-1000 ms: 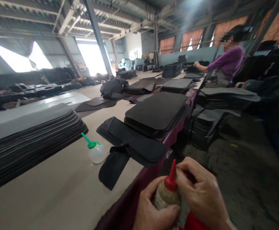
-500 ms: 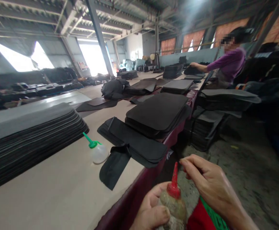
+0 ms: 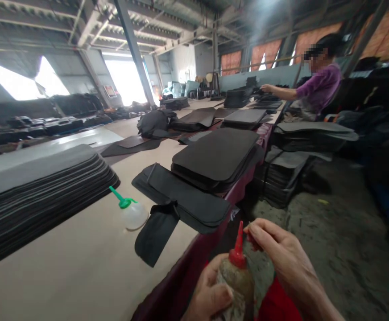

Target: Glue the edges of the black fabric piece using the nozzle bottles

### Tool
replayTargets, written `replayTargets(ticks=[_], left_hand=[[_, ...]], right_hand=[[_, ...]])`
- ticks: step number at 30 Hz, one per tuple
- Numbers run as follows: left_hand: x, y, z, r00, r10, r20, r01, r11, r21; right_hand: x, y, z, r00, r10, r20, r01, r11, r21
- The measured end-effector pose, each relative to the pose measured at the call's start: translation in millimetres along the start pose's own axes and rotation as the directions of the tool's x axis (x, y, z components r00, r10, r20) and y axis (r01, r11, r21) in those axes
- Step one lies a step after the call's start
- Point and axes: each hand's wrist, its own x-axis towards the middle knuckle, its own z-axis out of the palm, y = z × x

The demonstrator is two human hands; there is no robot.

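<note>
At the bottom of the view, my left hand [image 3: 211,292] is wrapped round a stained, brownish bottle [image 3: 236,285] with a red pointed nozzle, held upright beside the table's edge. My right hand [image 3: 278,245] is just right of the nozzle tip, with thumb and forefinger pinched together; what they hold, if anything, is too small to make out. On the table [image 3: 80,267] stands a clear bottle [image 3: 133,217] with a green spout. Next to it lie a small black folded piece [image 3: 156,232] and longer black pieces [image 3: 188,196].
A tall stack of dark sheets [image 3: 47,196] stands at the left, another stack [image 3: 216,154] in the middle. Bundled sheets [image 3: 283,176] rest on the floor right of the table. Farther back, a person in purple [image 3: 321,87] reaches over the table.
The view has shifted slightly, moving the table things a little left. Both my hands and the bottle appear slightly farther left. The person's arm at the back has risen a little.
</note>
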Motion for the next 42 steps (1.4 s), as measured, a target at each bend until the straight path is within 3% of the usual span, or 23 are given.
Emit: replayTargets(ticks=[5, 16, 21, 26, 35, 42], left_hand=[[1, -4, 1.8, 1.000, 0.027, -0.005, -0.027, 0.999, 0.046], [1, -6, -3.0, 0.999, -0.030, -0.016, 0.031, 0.997, 0.069], [1, -9, -4.6, 0.997, -0.031, -0.073, 0.034, 0.999, 0.037], [0, -5, -4.7, 0.996, -0.035, -0.076, 0.042, 0.995, 0.089], [4, -4, -2.6, 0.997, -0.012, -0.071, 0.022, 0.990, 0.137], [4, -9, -6.0, 0.996, 0.003, -0.088, 0.005, 0.995, 0.102]], right_hand=[[-2, -1, 4, 0.977, 0.173, 0.124, -0.206, 0.913, 0.351], [-2, -3, 10, 0.949, 0.155, 0.276, -0.302, 0.699, 0.648], [-4, -4, 15, 0.959, 0.167, 0.229, -0.281, 0.663, 0.693], [-8, -3, 15, 0.948, 0.138, 0.286, -0.298, 0.696, 0.653], [-7, -10, 15, 0.969, 0.194, 0.154, -0.247, 0.706, 0.664], [-13, -7, 19, 0.963, 0.225, 0.147, -0.264, 0.700, 0.663]])
